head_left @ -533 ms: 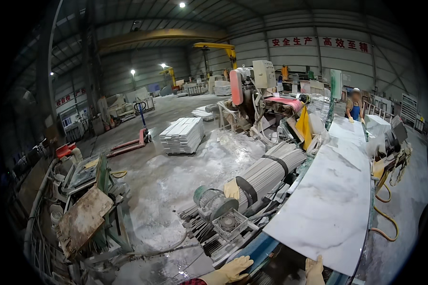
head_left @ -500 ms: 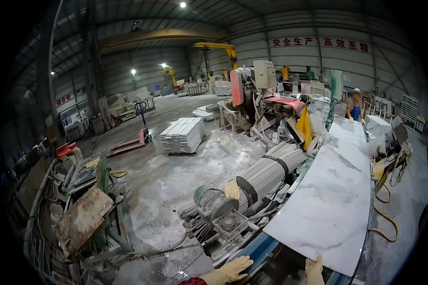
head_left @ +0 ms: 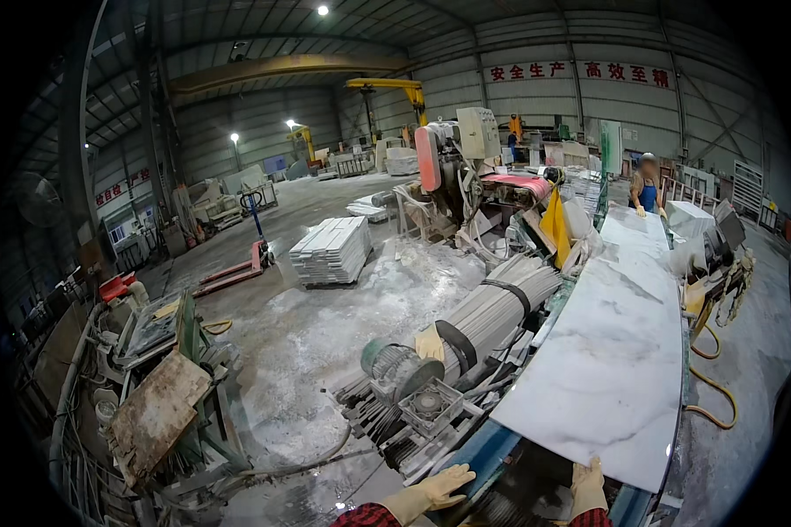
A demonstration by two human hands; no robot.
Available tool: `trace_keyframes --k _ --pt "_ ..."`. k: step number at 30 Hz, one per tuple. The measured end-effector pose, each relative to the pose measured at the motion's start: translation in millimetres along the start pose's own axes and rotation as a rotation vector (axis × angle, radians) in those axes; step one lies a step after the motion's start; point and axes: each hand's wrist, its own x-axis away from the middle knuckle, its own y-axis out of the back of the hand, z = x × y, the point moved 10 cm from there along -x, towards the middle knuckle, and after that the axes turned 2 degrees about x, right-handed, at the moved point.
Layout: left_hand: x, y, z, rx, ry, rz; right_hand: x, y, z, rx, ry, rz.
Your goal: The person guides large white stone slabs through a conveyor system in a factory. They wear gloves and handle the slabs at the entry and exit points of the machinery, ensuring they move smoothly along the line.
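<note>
A long white marble slab (head_left: 602, 369) with grey veining lies on a machine bed to my right and runs away from me. My right hand (head_left: 588, 486), in a cream rubber glove, holds the slab's near edge, with its fingertips at the top face; the underside is hidden. My left hand (head_left: 441, 490), gloved alike, has its fingers spread and holds nothing. It is beside the blue rail (head_left: 488, 450) of the bed, left of the slab; whether it touches the rail I cannot tell. Red checked sleeves show at both wrists.
A co-worker (head_left: 648, 189) stands at the slab's far end, hands near it. Left of the bed are a motor (head_left: 402, 369) and a strapped bundle of strips (head_left: 505, 303). Stacked slabs (head_left: 332, 250), a red pallet jack (head_left: 235, 268) and a yellow hose (head_left: 721, 413) are farther off.
The slab has shifted slightly away from me, and my right hand has moved forward with its edge. More of my forearms shows. The co-worker stands more upright.
</note>
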Motion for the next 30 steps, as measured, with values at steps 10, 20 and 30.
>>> trace_keyframes --k 10,20,30 --pt "4 82 -36 0.38 0.118 -0.293 53 24 -7 0.055 -0.052 -0.054" --pt "-37 90 -83 0.16 -0.083 -0.295 204 90 -53 0.122 -0.228 0.089" --pt "-102 59 -143 -0.137 -0.372 -0.189 347 126 -64 0.178 -0.385 -0.109"
